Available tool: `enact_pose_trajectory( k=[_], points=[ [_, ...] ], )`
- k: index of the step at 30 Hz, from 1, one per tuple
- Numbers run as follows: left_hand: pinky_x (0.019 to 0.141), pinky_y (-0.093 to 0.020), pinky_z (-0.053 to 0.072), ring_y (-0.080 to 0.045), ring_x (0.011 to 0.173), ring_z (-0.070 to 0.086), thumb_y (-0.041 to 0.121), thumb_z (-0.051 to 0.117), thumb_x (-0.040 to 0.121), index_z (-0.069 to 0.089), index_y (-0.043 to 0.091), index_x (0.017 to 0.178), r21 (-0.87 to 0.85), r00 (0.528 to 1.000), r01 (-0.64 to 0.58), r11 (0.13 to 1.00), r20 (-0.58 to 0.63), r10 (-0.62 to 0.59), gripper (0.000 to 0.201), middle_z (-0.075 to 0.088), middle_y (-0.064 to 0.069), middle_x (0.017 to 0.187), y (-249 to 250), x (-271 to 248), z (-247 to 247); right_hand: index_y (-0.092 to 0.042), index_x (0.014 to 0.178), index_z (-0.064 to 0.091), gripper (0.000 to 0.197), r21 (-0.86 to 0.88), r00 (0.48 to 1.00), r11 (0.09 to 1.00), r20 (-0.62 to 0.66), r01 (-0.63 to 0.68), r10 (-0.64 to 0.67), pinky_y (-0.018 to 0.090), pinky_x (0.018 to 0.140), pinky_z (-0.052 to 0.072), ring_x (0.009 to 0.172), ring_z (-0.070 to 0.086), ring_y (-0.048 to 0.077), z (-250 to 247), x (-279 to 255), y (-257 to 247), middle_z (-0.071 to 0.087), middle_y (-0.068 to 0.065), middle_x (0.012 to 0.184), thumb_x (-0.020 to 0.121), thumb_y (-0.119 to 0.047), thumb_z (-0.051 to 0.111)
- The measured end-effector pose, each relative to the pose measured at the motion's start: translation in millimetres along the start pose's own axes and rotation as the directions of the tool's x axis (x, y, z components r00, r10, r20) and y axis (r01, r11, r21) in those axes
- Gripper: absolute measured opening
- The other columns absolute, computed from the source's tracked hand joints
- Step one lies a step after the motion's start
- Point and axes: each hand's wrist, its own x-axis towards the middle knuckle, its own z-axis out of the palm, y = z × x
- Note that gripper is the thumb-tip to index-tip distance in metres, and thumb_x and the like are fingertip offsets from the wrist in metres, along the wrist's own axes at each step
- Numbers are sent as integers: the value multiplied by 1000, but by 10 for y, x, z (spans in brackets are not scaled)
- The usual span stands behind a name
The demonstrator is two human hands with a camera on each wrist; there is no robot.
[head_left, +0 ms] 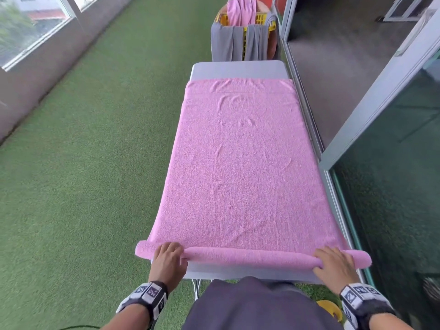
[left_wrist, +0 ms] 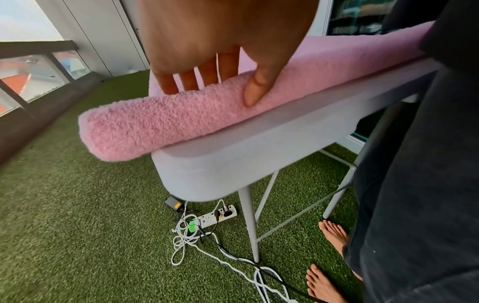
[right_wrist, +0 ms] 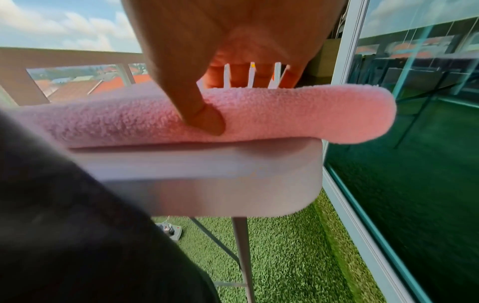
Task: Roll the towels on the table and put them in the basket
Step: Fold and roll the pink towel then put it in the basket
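A pink towel lies spread flat along the grey table. Its near edge is wound into a thin roll by the table's front edge. My left hand grips the roll's left end, fingers over the top and thumb on the near side. My right hand grips the right end the same way, thumb pressing into the roll. Both roll ends overhang the table's sides. A yellow basket stands beyond the far end, with grey and pink towels draped over it.
A glass sliding door runs close along the table's right side. Artificial grass covers the floor on the left. Under the table lie a power strip and loose cables beside my bare feet.
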Motion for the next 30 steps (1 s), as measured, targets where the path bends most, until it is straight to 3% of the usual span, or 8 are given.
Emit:
enact_pose_trajectory(
  k=[4,6,8,12,17,21,24,30],
  points=[
    [111,-42,28,-27,130,45,19,29,92,55,11,128,-26,998,17,1000,-68,-18,45,52,-12,137,-34,67,100,-24,122,63,38,89,992,996,-125,26,-14,42,97,40,116,57,18,-8,98,45,61,-7,126,85,-23,66],
    [108,-41,33,-25,125,52,29,47,92,55,11,128,-43,998,-57,997,-7,57,41,57,-11,131,-77,13,142,-22,122,63,48,99,995,993,-79,64,-56,44,97,44,114,59,20,68,13,77,63,-5,124,76,-23,76],
    [96,-43,49,-22,104,64,16,79,69,61,13,113,-91,993,-113,989,27,116,48,68,-6,111,-93,-40,118,-24,114,67,52,103,998,993,-48,50,-45,44,93,47,106,62,20,85,-67,86,67,-6,115,66,-12,81],
    [71,-38,58,-9,68,58,3,78,64,60,24,82,-83,995,-102,991,-14,102,33,65,9,77,-38,89,-1,-33,112,62,38,63,999,997,-32,36,-34,37,99,41,109,57,11,-92,98,28,63,-16,116,79,-16,64],
    [101,-49,41,-31,117,57,-1,57,84,54,6,129,55,994,-15,998,-104,21,46,60,-13,127,-40,264,55,-24,138,47,44,56,995,997,-90,50,-45,40,111,31,131,44,14,-92,314,60,47,-8,143,95,-31,48],
    [93,-46,49,-27,99,67,6,85,60,66,11,106,4,998,-65,998,-2,65,50,70,-8,106,-65,63,53,-31,134,48,50,4,995,996,47,86,-86,34,114,25,128,45,12,48,149,93,50,-13,135,86,-30,63],
    [72,-39,57,-12,74,60,6,82,61,64,21,78,-13,999,-48,999,-4,48,29,65,6,81,-42,63,-44,-39,113,50,31,-59,995,996,69,73,-69,30,105,30,114,48,8,-87,154,24,48,-19,111,84,-31,56],
    [96,-47,48,-28,111,61,13,55,88,61,7,120,15,993,-73,997,-94,75,33,65,-11,119,-28,103,45,-24,136,49,46,54,996,997,-72,53,-49,40,108,31,129,44,18,-98,181,-41,47,-7,140,92,-35,55]
  ],
)
